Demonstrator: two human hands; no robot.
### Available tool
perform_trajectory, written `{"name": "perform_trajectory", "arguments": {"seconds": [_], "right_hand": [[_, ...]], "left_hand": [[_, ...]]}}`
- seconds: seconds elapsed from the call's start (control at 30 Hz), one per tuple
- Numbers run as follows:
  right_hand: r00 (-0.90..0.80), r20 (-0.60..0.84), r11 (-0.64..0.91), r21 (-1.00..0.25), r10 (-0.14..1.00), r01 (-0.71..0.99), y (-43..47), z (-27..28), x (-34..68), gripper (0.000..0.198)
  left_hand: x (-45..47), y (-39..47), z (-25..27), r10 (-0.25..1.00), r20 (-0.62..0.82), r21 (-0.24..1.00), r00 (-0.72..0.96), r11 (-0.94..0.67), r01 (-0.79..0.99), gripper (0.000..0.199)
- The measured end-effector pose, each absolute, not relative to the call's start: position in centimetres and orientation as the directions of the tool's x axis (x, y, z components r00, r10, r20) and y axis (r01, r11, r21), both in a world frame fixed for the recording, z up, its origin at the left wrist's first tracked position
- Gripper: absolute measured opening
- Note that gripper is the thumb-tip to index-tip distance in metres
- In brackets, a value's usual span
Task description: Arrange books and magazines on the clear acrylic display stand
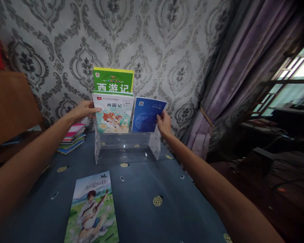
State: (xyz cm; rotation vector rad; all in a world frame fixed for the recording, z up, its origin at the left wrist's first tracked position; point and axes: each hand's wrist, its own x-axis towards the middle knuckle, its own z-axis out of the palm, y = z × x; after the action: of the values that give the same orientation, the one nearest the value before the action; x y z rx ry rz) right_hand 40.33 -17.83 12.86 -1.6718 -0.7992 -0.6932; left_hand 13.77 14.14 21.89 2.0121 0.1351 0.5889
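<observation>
A clear acrylic book rack point(125, 153) stands on the table against the wall, with books upright in its upper part. My left hand point(84, 110) grips the left edge of a white-and-teal illustrated book point(114, 116), thumb on its front cover. Behind that book rises a green book point(113, 79) with a yellow edge. My right hand point(164, 123) pinches the right edge of a blue book point(147, 114), which leans slightly beside the illustrated one. Fingers of both hands are partly hidden behind the covers.
On the dark blue tablecloth point(142, 189) in front lies a book with a guitar player on its cover point(93, 209). A pile of books point(72, 138) sits left of the rack. A brown wooden piece point(12, 104) stands at left; a purple curtain point(228, 67) hangs at right.
</observation>
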Motion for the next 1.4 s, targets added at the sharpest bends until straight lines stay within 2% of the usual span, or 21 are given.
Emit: {"name": "perform_trajectory", "arguments": {"seconds": [0.23,0.5,0.8,0.97,1.17,1.4], "right_hand": [[0.606,0.791,-0.225,-0.577,0.086,0.785,-18.8,13.1,39.6,0.023],[0.612,0.783,-0.205,-0.585,0.108,0.785,-19.5,13.4,39.3,0.022],[0.652,0.735,-0.043,-0.657,0.187,0.753,-19.2,13.1,39.4,0.029],[0.659,0.724,0.040,-0.679,0.206,0.733,-18.7,13.4,38.9,0.030],[0.643,0.741,0.115,-0.668,0.194,0.735,-18.5,14.5,37.4,0.029],[0.635,0.763,0.183,-0.645,0.117,0.742,-17.9,15.9,36.6,0.025]], "left_hand": [[14.9,14.0,20.5,0.390,0.438,0.826,0.810,-0.530,-0.191,0.060],[15.5,13.7,20.8,0.438,0.442,0.835,0.783,-0.519,-0.181,0.066],[15.3,14.1,21.5,0.413,0.377,0.856,0.829,-0.497,-0.142,0.055],[15.2,14.5,21.4,0.394,0.397,0.850,0.829,-0.497,-0.171,0.048],[14.5,14.0,21.7,0.352,0.371,0.857,0.859,-0.487,-0.171,0.059],[13.1,12.8,22.5,0.332,0.335,0.839,0.882,-0.531,-0.119,0.065]]}}
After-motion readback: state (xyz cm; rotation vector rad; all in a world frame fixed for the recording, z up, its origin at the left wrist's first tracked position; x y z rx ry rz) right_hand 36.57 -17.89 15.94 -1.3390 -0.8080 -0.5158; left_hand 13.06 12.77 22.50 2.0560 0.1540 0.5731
